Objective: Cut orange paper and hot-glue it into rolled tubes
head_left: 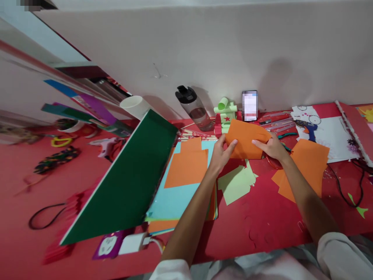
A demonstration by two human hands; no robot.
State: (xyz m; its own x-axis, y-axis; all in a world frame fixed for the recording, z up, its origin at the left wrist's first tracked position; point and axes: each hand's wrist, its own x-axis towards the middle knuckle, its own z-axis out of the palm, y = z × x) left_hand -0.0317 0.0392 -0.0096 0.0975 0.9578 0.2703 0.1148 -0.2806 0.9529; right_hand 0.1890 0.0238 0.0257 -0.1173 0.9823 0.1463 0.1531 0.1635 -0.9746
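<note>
1. Pinched at its left edge between thumb and fingers of the left hand (pixel 220 153), barely parted: orange rectangular piece of paper (pixel 244 136).
2. Grasped likewise at the right edge by the right hand (pixel 274 147), above the red desk (pixel 227 229).
3. Nearer, on the desk: pale green cut paper (pixel 237 184).
4. Farther left: tilted dark green rectangular board (pixel 125 186).
5. Behind: clear bottle with black lid (pixel 198 112), near the whitish wall (pixel 204 50).

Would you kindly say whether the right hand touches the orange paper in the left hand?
Touching: the head view shows the right hand gripping the orange paper at its right side, thumb on top.
</note>
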